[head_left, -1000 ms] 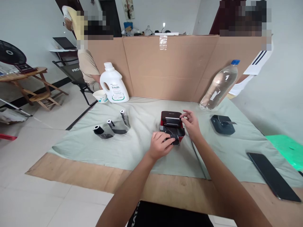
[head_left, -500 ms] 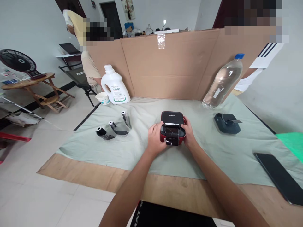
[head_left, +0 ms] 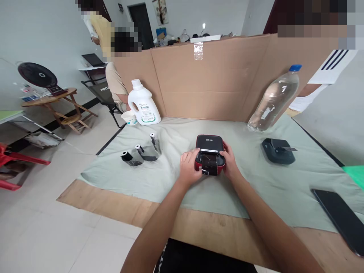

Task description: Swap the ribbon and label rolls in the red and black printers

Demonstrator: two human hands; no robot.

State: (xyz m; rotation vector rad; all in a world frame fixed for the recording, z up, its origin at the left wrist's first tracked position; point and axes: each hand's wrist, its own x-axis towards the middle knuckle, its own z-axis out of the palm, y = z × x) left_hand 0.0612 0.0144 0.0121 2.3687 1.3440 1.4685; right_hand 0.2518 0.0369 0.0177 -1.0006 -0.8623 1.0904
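Note:
A small red-and-black label printer lies on the green cloth in front of me, its black top bearing white lettering. A strip of shiny black film hangs over its near side. My left hand is closed on the printer's left side, thumb near the film's lower end. On the opposite side, my right hand grips the edge with its thumb on top. To the left stand three small ribbon rolls with dark film trailing between them. A dark rounded device with a thin flat piece on it sits at the right.
A cardboard panel stands across the table's back. Before it are a white jug, a paper cup and a leaning clear bottle. A phone lies at the right front. Other people are behind the panel.
The view has turned slightly left, so everything sits farther right in the picture. Both hands stay on the printer in nearly the same grip. A person at the back left stands more upright.

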